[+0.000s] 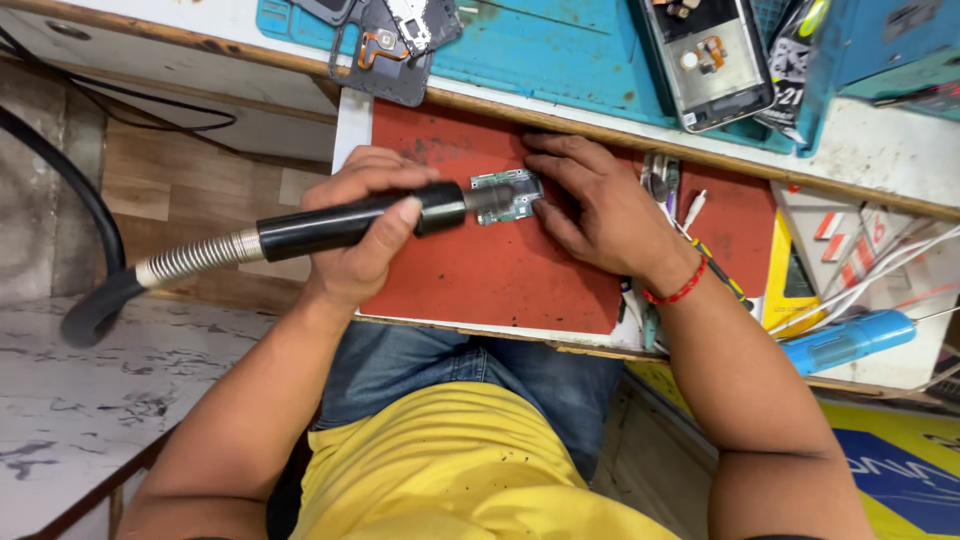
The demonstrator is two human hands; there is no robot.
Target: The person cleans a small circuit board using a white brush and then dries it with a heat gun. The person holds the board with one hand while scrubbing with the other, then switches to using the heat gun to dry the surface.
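Head view: nearest, a yellow shirt [460,470] and blue jeans [450,365] are seen. Above them, a black tool [350,222] with a springy metal hose [195,257] is gripped tight in the left hand [365,235]. Its tip is pointed at a small green circuit board [507,194] on the red mat [490,270]. The board is pressed down by the right hand's [600,205] fingers. Farther off, an opened phone [705,60] is laid on the blue mat [540,50].

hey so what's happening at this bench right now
A person seated at a workbench holds a black hot-air wand in the left hand, its nozzle aimed at a small green circuit board. The right hand steadies that board on a red mat. An opened phone lies on the blue mat beyond.
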